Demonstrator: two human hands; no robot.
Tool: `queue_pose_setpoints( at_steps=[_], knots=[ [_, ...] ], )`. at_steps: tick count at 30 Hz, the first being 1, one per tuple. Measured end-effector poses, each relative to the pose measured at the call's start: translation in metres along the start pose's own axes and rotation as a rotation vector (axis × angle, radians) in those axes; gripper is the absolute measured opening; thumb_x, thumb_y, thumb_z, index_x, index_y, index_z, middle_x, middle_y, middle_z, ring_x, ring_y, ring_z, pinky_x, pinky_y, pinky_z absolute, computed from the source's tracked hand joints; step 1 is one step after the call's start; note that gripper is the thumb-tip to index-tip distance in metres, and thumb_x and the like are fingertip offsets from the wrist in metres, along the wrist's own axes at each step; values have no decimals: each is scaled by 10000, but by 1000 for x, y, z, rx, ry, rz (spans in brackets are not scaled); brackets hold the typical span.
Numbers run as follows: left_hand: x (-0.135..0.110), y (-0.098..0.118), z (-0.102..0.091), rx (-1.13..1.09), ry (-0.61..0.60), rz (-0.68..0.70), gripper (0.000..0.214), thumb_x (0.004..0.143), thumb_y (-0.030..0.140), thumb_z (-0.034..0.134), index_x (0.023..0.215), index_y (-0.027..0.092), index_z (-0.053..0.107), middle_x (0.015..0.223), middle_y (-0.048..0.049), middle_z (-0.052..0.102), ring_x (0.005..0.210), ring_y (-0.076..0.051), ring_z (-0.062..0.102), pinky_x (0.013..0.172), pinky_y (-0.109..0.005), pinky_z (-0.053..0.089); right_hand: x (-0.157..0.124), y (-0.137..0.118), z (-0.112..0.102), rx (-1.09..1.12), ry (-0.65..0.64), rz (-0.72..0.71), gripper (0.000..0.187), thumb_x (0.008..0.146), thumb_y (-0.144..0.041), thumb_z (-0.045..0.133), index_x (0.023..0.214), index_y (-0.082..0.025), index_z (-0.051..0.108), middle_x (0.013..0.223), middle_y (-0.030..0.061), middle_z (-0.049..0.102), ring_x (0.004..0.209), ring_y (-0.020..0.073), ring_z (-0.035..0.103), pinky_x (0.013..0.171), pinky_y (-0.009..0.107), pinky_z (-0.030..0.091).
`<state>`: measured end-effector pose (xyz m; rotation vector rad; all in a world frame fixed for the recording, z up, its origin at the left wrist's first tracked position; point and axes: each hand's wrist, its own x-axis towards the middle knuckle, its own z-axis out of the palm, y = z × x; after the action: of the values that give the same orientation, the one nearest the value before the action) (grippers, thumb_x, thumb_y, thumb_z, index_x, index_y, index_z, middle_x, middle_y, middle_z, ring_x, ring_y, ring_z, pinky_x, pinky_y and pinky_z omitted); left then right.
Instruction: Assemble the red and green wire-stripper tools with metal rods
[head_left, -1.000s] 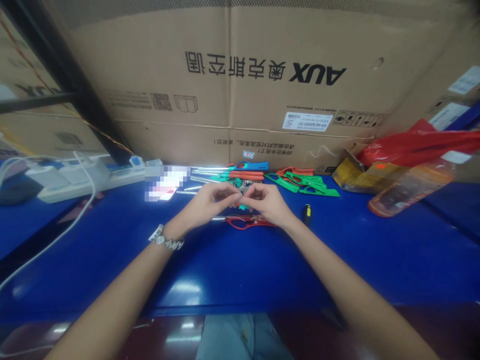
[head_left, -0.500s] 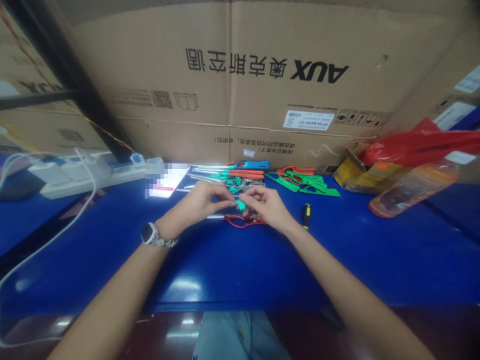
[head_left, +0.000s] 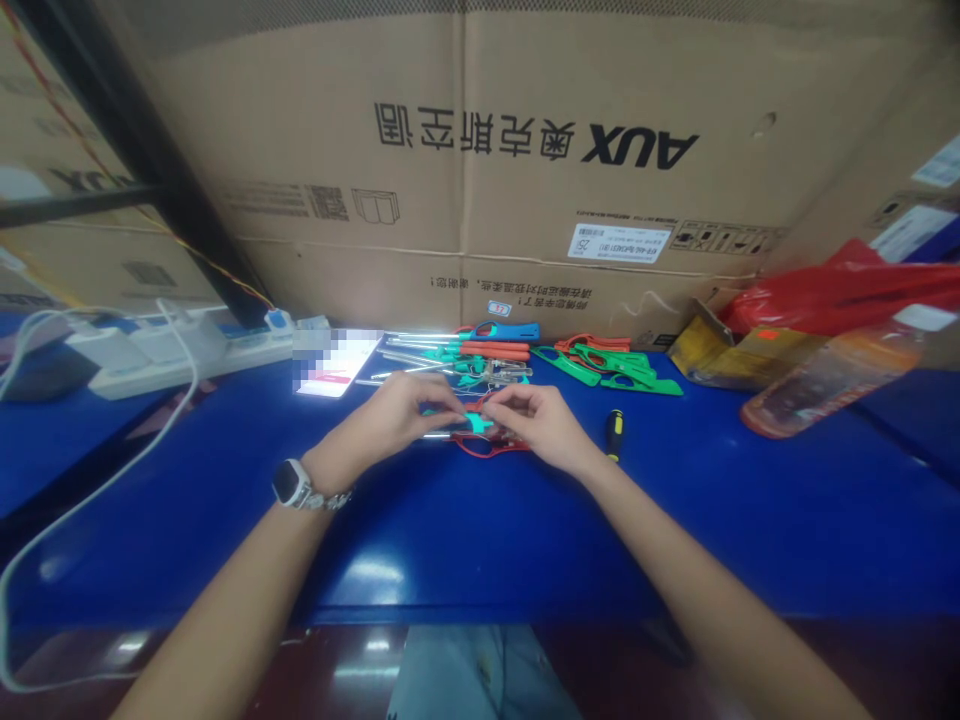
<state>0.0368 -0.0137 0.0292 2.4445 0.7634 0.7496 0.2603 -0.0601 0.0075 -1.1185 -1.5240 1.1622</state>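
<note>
My left hand is closed in a pinch on the left side of a small green plastic piece. From the other side, the fingers of my right hand are pinched together at the piece's right end; their tips partly hide it. Just below and behind the piece lies a red lighter casing with a trigger loop and a metal rod pointing left. Beyond my hands lies a row of long-nosed lighters, with orange handles, a blue handle, metal tubes and green parts.
Green casing halves and orange ones lie right of the row. A black and yellow screwdriver is on the blue table. A bottle, red bag, power strip, white sheet and tall carton surround the area.
Both hands have lowered slightly toward me with the green piece, which now sits over the red casing. The screwdriver and the lighters behind stay where they were.
</note>
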Motion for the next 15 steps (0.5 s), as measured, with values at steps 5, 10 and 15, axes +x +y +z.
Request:
queue_pose_setpoints(
  at_steps=[5, 10, 15],
  knots=[
    [-2, 0, 3, 130, -74, -18, 105, 889, 259, 686, 863, 202, 771, 836, -31, 686, 762, -160, 622, 727, -287, 459, -13, 0, -16, -470, 85, -222, 137, 888, -277, 626, 827, -191, 714, 820, 29, 706, 728, 153, 634, 685, 289, 492],
    [-1, 3, 11, 167, -119, -54, 110, 905, 243, 664, 888, 212, 768, 897, -33, 670, 814, -165, 617, 750, -290, 465, -25, 7, -21, -534, -121, -251, 119, 827, -179, 672, 925, -182, 739, 887, 44, 660, 742, 138, 631, 683, 268, 513],
    [0, 1, 16, 190, -123, -59, 114, 910, 236, 654, 888, 212, 763, 917, -36, 670, 859, -176, 618, 766, -294, 469, -23, 17, -21, -513, -144, -215, 136, 813, -152, 686, 941, -168, 732, 886, 41, 641, 731, 129, 624, 670, 256, 516]
  ],
)
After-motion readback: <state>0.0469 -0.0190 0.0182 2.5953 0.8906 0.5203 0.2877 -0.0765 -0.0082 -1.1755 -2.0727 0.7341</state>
